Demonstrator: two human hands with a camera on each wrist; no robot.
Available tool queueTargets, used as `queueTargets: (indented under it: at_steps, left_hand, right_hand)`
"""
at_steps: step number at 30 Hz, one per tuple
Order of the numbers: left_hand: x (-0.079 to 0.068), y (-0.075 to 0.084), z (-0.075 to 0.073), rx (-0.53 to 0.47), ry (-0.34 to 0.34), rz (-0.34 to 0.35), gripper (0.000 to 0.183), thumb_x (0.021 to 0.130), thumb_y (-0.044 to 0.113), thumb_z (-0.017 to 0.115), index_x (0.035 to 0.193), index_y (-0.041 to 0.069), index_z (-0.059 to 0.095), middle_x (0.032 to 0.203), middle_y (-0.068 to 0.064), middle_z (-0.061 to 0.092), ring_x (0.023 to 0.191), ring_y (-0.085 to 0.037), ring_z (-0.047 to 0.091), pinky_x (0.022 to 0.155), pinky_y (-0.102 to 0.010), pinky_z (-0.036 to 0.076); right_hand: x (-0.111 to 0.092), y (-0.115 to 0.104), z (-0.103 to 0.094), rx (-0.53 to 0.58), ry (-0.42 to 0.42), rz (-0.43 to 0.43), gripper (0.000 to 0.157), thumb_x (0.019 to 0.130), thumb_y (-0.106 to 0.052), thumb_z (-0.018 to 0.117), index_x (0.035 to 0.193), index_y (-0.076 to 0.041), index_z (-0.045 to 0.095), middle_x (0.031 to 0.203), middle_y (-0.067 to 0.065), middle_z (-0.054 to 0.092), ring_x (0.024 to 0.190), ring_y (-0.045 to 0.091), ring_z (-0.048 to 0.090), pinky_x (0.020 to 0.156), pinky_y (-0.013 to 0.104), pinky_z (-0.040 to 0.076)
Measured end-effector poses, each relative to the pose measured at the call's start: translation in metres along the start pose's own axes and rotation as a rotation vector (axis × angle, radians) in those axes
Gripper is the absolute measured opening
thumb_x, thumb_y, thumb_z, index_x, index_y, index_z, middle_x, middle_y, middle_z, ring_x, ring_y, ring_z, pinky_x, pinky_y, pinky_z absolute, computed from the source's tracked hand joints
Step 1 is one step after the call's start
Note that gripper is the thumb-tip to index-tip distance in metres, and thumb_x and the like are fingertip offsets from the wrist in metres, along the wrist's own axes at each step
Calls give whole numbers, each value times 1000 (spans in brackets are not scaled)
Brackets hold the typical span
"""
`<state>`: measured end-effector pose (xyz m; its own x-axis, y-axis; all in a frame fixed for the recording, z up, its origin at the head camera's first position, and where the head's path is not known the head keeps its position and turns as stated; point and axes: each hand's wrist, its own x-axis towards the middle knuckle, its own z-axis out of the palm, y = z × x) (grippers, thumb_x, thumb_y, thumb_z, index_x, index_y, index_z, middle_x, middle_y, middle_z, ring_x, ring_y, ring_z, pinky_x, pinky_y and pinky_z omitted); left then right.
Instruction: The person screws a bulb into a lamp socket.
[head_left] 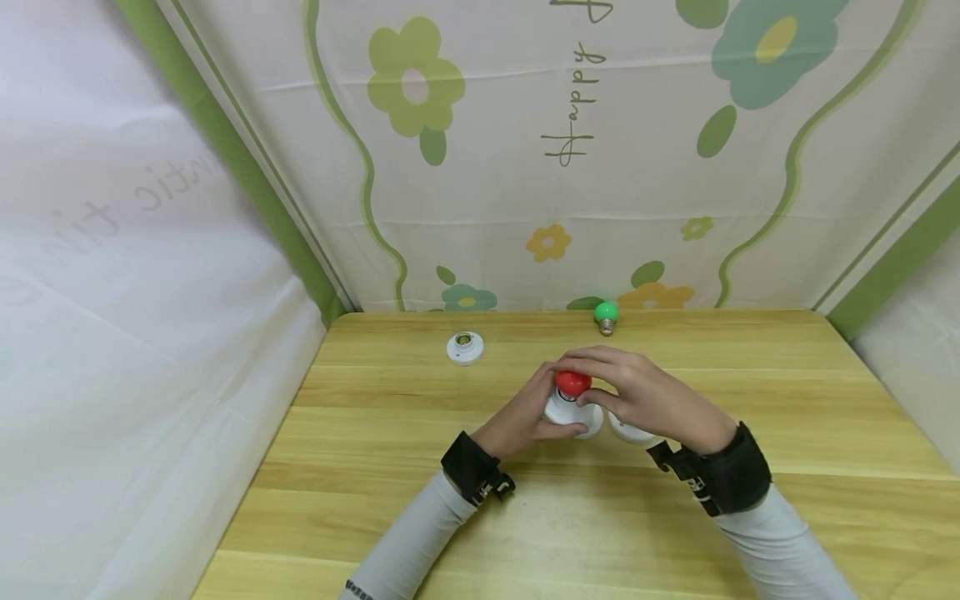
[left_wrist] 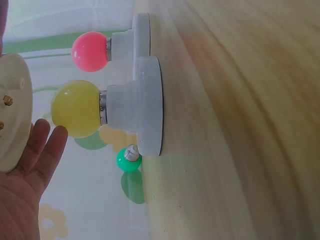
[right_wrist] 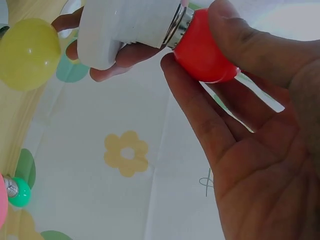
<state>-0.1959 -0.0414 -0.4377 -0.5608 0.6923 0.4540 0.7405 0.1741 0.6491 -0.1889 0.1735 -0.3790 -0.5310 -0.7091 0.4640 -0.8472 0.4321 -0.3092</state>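
Possibly, inside the table's far edge [head_left: 525, 319], the red bulb [head_left: 573, 382] pinched by the right hand [head_left: 637, 389] jams crooked if the socket [head_left: 561, 410] gripped by the left hand [head_left: 525, 415] tilts.

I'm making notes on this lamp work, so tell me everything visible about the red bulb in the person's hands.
The red bulb has a smooth, glossy, rounded globe, perhaps glass or plastic, and a silvery metal base partly inside a white socket. It is held above the wooden tabletop, globe pointing away from it. The right hand grips the globe; the left hand holds the socket.
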Motion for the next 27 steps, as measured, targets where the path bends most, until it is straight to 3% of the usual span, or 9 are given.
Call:
queueTargets:
  at_steps: [2, 11, 14, 20, 27]
  left_hand:
    - [0, 0, 0, 1, -4, -1, 83, 82, 12, 76, 146, 5, 25, 136, -10, 38, 118, -17, 44, 98, -19, 44]
    - [-2, -34, 15, 22, -10, -11, 81, 83, 24, 77, 146, 15, 27, 135, -1, 38, 117, -10, 42, 98, -20, 44]
    - [-3, -36, 14, 16, -17, -17, 80, 85, 29, 74, 147, 19, 24, 138, 2, 35, 120, -8, 41, 99, -21, 43]
    - [-3, -34, 11, -29, -10, -41, 83, 87, 32, 71, 149, 23, 18, 140, 3, 33, 121, -7, 41, 99, -21, 44]
    - [-2, -30, 9, -8, -12, -29, 83, 87, 33, 71, 150, 24, 18, 139, 3, 33, 119, -8, 41, 95, -20, 46]
  right_hand:
    - [1, 0, 1, -15, 8, 3, 49, 81, -13, 77, 128, -6, 61, 128, 7, 59, 115, 18, 56, 85, 32, 55]
    - [3, 1, 5, -39, 45, 30, 50, 79, -28, 79, 122, -10, 62, 119, -1, 60, 99, 8, 59, 76, 26, 57]
    - [3, 1, 6, -33, 45, 37, 51, 80, -30, 78, 124, -11, 61, 120, -1, 59, 100, 9, 59, 76, 28, 57]
    - [4, 0, 6, 28, 24, 13, 65, 82, -27, 77, 139, -11, 49, 136, 3, 52, 118, 16, 53, 87, 36, 54]
    - [4, -1, 4, 51, 38, -22, 51, 82, -10, 75, 130, -8, 57, 128, 5, 59, 116, 17, 54, 89, 36, 53]
